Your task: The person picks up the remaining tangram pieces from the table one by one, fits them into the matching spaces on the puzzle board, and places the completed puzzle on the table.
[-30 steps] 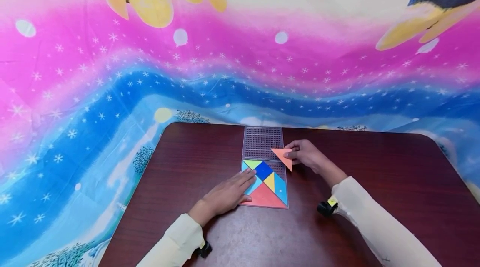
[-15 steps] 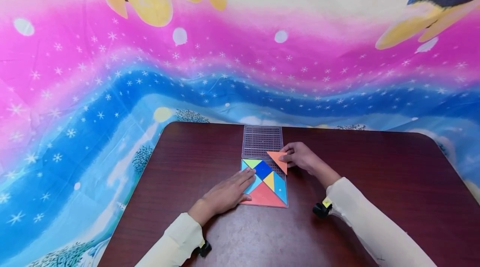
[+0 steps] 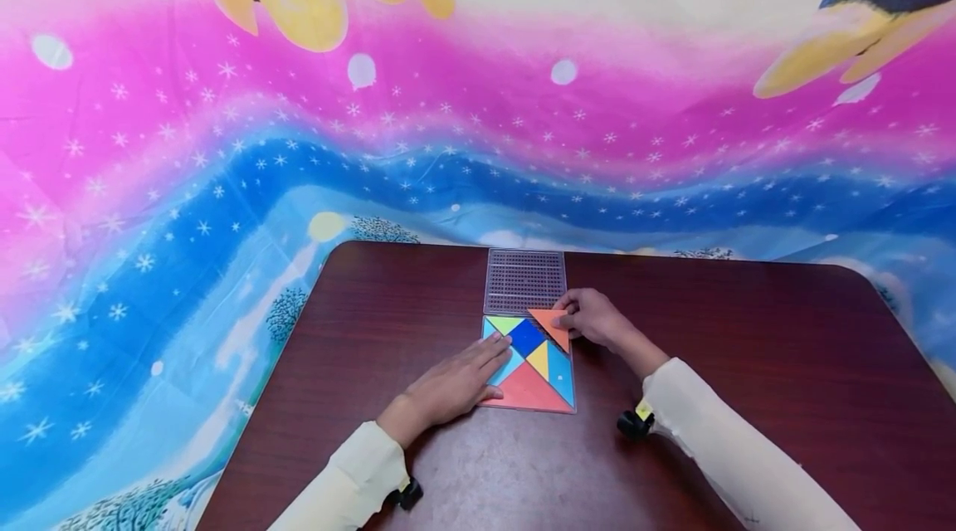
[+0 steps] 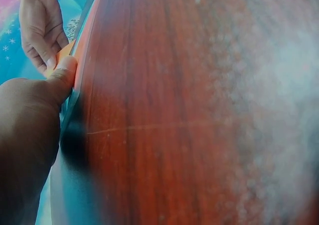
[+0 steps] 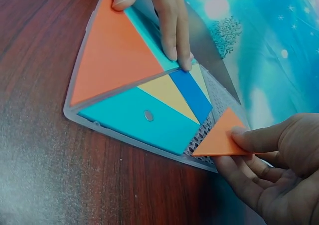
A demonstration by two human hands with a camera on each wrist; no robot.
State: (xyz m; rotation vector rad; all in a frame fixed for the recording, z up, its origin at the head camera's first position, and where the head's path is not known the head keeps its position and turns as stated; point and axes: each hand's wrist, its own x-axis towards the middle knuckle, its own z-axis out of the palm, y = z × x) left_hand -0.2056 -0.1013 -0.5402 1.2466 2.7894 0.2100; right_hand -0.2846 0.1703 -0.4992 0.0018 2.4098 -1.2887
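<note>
My right hand (image 3: 597, 321) pinches an orange triangle tangram piece (image 5: 222, 137) between thumb and fingers. The piece overlaps the uncovered far right corner of the clear tangram case (image 5: 130, 146). My left hand (image 3: 454, 377) lies over the case's left side, its straight fingers resting on the pieces and its thumb at the near edge. In the case lie a large red-orange triangle (image 5: 115, 55), a teal parallelogram (image 5: 144, 117), a yellow triangle (image 5: 171, 96), a blue square (image 3: 526, 338) and a light green triangle (image 3: 504, 323). A light blue piece (image 3: 511, 365) is partly hidden under my left hand.
The case's open lid (image 3: 524, 282), with a perforated grid, lies flat beyond the pieces, toward the far edge of the dark wood table (image 3: 388, 307). A colourful printed cloth (image 3: 463, 116) hangs behind the table. Small black wrist cameras (image 3: 635, 423) sit at both sleeves.
My right hand has carried the orange triangle left and nearer, from beyond the case's right edge to over its uncovered corner. The left hand has stayed in place.
</note>
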